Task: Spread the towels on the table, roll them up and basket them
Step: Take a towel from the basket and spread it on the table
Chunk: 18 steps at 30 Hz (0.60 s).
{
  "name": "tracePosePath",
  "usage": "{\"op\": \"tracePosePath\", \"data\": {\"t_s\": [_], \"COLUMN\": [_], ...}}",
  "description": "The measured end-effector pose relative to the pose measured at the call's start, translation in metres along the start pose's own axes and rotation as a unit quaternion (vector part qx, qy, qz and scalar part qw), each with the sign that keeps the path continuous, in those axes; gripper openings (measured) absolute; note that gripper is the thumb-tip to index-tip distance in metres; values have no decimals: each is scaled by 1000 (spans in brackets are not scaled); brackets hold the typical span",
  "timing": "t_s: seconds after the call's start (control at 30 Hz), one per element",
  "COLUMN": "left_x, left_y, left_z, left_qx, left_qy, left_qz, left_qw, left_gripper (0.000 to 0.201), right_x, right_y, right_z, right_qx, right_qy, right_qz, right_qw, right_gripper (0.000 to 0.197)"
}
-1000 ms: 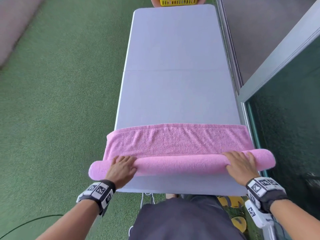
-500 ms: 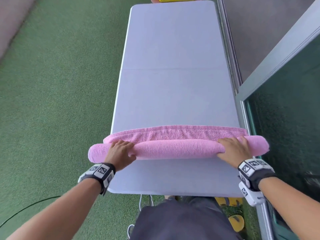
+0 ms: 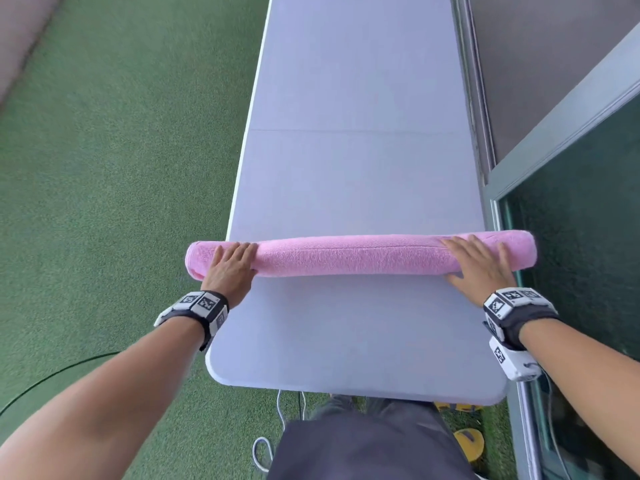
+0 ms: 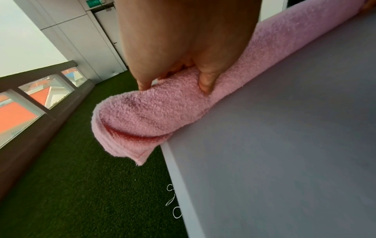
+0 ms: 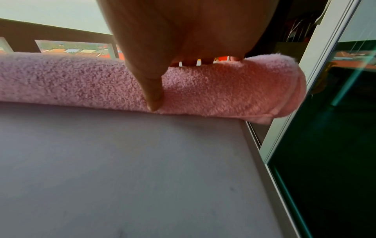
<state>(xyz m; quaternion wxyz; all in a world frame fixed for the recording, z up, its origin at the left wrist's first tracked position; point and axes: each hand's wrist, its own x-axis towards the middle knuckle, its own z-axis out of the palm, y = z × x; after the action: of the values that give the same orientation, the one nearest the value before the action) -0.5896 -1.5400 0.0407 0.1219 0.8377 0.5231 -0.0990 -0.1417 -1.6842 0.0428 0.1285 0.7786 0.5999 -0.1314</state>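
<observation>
Towel: pink towel [image 3: 360, 255] fully rolled into a long tube, lying crosswise on the white table [image 3: 356, 181], both ends overhanging the table's sides.
Left hand [image 3: 230, 268]: flat on the roll near its left end, fingers straight, grip apart.
Right hand [image 3: 479, 265]: flat on the roll's right end, fingers extended, thumb against the near side.
Floor: green turf [image 3: 121, 168].

Not much to read here. Only black-and-white square code markers on the wrist bands [image 3: 202, 303], plus more on the right one [image 3: 509, 301], no actual words or numbers legible. Small green sign [image 4: 95, 2] above a door in the left wrist view, too blurry to make out.
</observation>
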Motion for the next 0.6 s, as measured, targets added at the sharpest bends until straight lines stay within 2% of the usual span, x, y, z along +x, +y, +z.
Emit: {"op": "tracePosePath", "data": {"t_s": [0.07,0.17,0.27,0.4,0.47,0.53,0.6], "left_x": [5,-4,-21,-35,-44,-51,-58], "left_y": [7,38,87,156,179,191,195], "left_z": [-6,-12,-10,6,14,21,26], "left_qx": [-9,-40,-101,-201,-293,-351,-363], "left_qy": [-5,-13,-43,-108,-132,-125,-116], "left_qz": [-15,-72,-128,-134,-144,-171,-173], "left_qw": [1000,996,986,964,936,912,908], "left_gripper": [41,25,27,36,39,40,38], "right_x": [6,0,-22,-46,-55,-63,-69], "right_y": [-4,-21,-53,-111,-133,-141,-145], "right_z": [-7,-12,-11,-1,5,10,10], "right_qx": [19,57,127,168,213,261,305], "right_qy": [7,17,-7,-58,-87,-100,-98], "right_qz": [14,23,38,54,75,107,133], "right_qw": [1000,998,991,983,970,954,938], "right_gripper": [71,57,43,54,60,59,59]}}
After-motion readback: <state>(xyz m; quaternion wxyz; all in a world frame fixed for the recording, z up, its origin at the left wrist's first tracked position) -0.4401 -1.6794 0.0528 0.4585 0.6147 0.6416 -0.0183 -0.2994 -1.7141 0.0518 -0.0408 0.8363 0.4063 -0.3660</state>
